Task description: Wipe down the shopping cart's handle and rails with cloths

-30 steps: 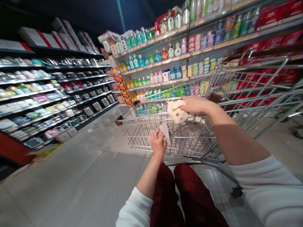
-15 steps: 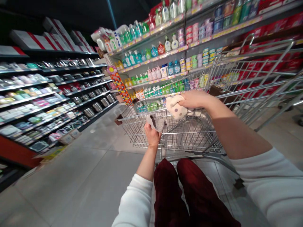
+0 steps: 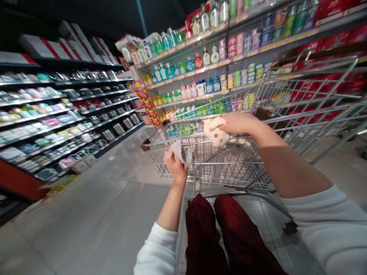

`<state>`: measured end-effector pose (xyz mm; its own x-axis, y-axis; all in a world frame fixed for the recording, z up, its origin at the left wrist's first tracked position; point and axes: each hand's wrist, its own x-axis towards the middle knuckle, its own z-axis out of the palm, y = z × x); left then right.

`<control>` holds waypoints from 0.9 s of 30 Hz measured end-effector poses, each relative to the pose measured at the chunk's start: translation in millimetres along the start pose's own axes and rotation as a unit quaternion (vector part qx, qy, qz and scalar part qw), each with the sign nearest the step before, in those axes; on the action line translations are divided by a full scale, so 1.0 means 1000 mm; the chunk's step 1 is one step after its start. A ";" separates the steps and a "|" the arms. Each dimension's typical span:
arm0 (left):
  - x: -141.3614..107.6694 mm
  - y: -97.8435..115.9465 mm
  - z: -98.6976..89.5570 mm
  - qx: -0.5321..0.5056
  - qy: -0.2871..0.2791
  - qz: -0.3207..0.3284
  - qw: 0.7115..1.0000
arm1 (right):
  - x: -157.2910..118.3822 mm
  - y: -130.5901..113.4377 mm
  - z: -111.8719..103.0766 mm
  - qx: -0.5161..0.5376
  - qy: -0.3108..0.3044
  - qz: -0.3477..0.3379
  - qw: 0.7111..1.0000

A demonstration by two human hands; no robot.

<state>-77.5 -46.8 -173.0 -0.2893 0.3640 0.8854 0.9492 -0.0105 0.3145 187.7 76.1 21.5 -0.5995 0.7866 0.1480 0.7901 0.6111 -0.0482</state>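
My left hand (image 3: 176,166) is closed on a grey, fuzzy-looking cloth (image 3: 183,152) at the near left side of the shopping cart (image 3: 212,164). A cream cloth with dark spots (image 3: 216,133) hangs from my right hand (image 3: 239,123), whose fingers pinch its upper edge over the cart's basket. The two cloths are apart from each other. Through the wire of the basket the floor shows, and a brown piece (image 3: 262,116) sits at the cart's right part.
Shelves of bottles and jars (image 3: 197,61) stand behind the cart. Another shelving unit with pots and bowls (image 3: 109,114) runs along the left, with boxes (image 3: 77,40) on top. Grey tiled floor (image 3: 109,214) lies between. My knees are just below the cart.
My left hand has moved a little left and down with the grey cloth, which is turned differently. My right hand still holds the spotted cloth, and the view has shifted slightly.
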 end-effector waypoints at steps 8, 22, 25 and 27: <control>0.037 -0.009 0.014 0.046 0.001 0.052 0.998 | -0.004 -0.003 0.000 0.000 0.015 0.024 1.000; -0.062 -0.042 0.018 0.075 -0.141 -0.020 0.987 | -0.009 -0.009 -0.004 -0.004 0.016 0.034 0.999; -0.036 -0.040 0.002 0.056 -0.086 -0.012 0.995 | -0.008 -0.008 -0.003 -0.007 0.018 0.036 0.999; -0.005 -0.035 -0.009 0.056 0.007 -0.023 0.998 | -0.008 -0.006 -0.001 -0.006 0.019 0.028 0.999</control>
<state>-110.5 -57.1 -185.3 -0.3336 0.3490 0.8757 0.9426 0.1108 0.3149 187.6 66.2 22.0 -0.5494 0.8155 0.1819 0.8238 0.5651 -0.0458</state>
